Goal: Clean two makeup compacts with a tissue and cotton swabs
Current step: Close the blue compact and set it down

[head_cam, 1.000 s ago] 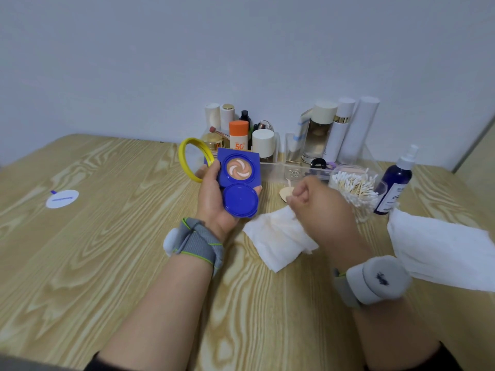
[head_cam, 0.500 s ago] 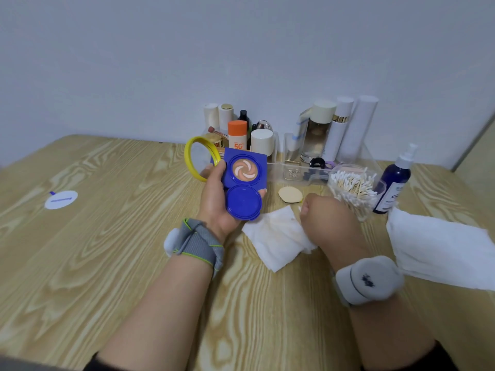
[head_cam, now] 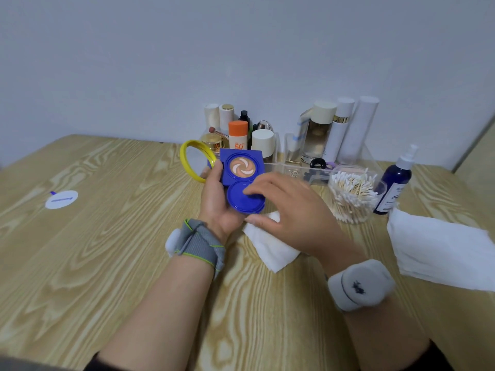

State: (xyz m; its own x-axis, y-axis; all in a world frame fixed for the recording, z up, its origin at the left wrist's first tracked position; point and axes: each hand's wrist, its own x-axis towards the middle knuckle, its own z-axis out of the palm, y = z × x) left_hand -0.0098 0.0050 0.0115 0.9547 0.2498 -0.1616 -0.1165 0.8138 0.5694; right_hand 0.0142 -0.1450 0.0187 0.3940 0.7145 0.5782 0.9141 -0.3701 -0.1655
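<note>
The open blue compact (head_cam: 242,180) lies in the left hand (head_cam: 218,202), whose grip is closed around its base; swirled pan far, round lid near, long axis running away from the person. The right hand (head_cam: 292,207), grip loose and empty, rests fingertips (head_cam: 250,190) on the lid. A tissue (head_cam: 270,245) lies just nearside of the compact, cotton swabs (head_cam: 352,192) right. Behind it, an orange-capped tube (head_cam: 237,135) reads "50".

Right hand (head_cam: 289,207) now on compact (head_cam: 242,180)
</note>
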